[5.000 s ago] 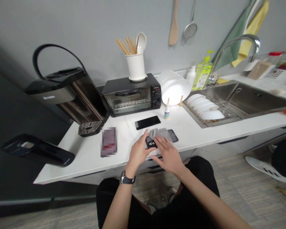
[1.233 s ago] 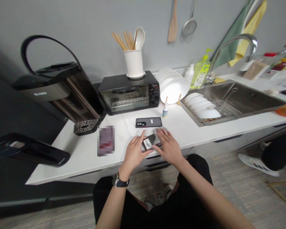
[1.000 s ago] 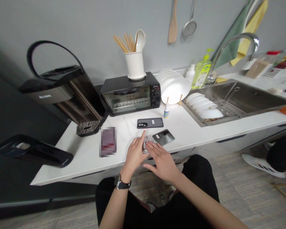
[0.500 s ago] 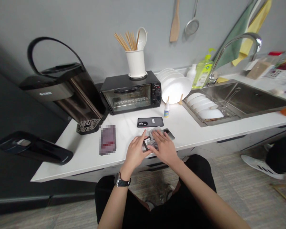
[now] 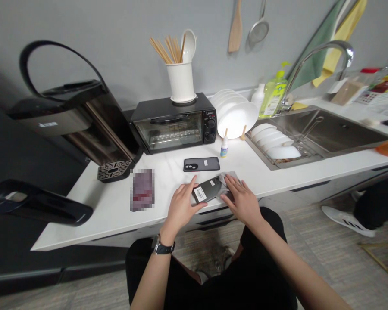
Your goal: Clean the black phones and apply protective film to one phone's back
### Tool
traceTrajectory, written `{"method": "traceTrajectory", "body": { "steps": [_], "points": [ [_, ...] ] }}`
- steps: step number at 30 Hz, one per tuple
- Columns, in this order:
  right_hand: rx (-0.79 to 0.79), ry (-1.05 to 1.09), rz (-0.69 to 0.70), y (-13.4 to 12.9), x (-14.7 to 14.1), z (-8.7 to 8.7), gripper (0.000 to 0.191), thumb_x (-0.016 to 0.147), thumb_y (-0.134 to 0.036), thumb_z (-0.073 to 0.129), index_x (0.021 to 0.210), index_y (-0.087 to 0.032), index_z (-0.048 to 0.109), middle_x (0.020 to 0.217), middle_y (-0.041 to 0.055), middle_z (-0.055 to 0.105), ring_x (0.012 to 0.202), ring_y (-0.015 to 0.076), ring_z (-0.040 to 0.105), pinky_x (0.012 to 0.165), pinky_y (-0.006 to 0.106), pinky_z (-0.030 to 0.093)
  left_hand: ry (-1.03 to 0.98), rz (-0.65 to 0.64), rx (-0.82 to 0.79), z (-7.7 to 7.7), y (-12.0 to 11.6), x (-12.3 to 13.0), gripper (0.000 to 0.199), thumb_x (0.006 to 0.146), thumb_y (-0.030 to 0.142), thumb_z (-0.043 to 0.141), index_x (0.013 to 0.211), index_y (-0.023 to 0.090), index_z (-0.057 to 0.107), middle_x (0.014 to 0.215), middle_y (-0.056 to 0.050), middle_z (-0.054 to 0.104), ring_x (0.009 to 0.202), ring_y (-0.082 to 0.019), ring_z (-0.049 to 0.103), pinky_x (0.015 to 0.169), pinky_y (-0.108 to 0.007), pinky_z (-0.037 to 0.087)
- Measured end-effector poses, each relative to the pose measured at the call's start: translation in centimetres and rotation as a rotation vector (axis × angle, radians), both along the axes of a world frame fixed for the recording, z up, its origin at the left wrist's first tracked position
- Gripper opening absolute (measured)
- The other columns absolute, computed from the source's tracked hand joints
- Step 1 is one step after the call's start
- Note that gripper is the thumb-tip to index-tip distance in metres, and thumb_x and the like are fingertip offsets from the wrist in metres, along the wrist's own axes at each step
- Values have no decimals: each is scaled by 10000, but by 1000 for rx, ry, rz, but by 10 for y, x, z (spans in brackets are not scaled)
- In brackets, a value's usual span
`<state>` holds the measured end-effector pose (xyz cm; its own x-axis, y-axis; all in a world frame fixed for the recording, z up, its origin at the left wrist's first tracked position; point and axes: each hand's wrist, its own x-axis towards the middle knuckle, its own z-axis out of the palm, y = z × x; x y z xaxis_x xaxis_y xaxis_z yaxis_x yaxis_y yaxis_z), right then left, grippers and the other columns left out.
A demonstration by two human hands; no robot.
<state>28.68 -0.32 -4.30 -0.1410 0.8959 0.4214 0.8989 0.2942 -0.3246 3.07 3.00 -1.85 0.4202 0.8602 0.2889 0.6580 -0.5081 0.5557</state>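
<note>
A dark phone (image 5: 210, 189) with a white label at its left end lies on the counter. My left hand (image 5: 181, 204) steadies that end, thumb and forefinger spread around its edges. On the phone's right part my right hand (image 5: 242, 198) presses a crumpled grey cloth (image 5: 224, 181), fingers bunched over it, so part of the phone is hidden. Just behind lies a black phone case (image 5: 200, 164) with camera cutouts. A small white bottle (image 5: 224, 148) with a blue and yellow label stands beyond the case.
Left of my hands lies a blurred-out purple packet (image 5: 142, 189). A black dispenser (image 5: 90, 129), a toaster oven (image 5: 174, 129) and a rack of white plates (image 5: 236, 118) line the back. The sink (image 5: 336, 133) is on the right; another person's shoe (image 5: 347, 220) shows on the floor.
My right hand has slid to the right along the phone with the cloth, uncovering the phone's middle. My left hand stays at the left end. The view has shifted slightly.
</note>
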Motion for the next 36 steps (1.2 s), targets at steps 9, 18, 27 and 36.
{"method": "traceTrajectory", "body": {
  "steps": [9, 18, 27, 36],
  "points": [
    [-16, 81, 273, -11, -93, 12, 740, 1015, -604, 568, 1540, -86, 515, 1567, 208, 534, 1491, 346, 481, 1269, 599, 309, 76, 4, 21, -3, 2, -2, 989, 845, 144, 725, 1678, 285, 212, 1328, -104, 658, 1208, -302, 579, 1058, -467, 498],
    [7, -2, 65, -18, -6, 0, 589, 1086, -462, 485, 1598, -172, 452, 1615, 128, 494, 1514, 312, 455, 1242, 574, 368, 13, -5, 10, 1, 1, -1, 1081, 807, 311, 881, 1663, 328, 222, 1370, -74, 676, 1214, -296, 603, 1075, -471, 487],
    [29, 48, 155, 10, -77, 10, 694, 1033, -571, 552, 1500, -57, 559, 1531, 220, 570, 1473, 356, 502, 1250, 571, 359, 10, -28, 21, -4, 2, -3, 947, 880, 216, 767, 1666, 307, 246, 1360, -92, 653, 1236, -292, 576, 1086, -464, 488],
    [-11, -2, 235, -32, -36, 6, 616, 1074, -505, 507, 1587, -168, 463, 1597, 125, 517, 1506, 296, 470, 1237, 560, 395, 4, -29, 4, -3, 1, -4, 1076, 811, 175, 829, 1671, 327, 199, 1381, -81, 653, 1252, -290, 566, 1084, -467, 489]
  ]
}}
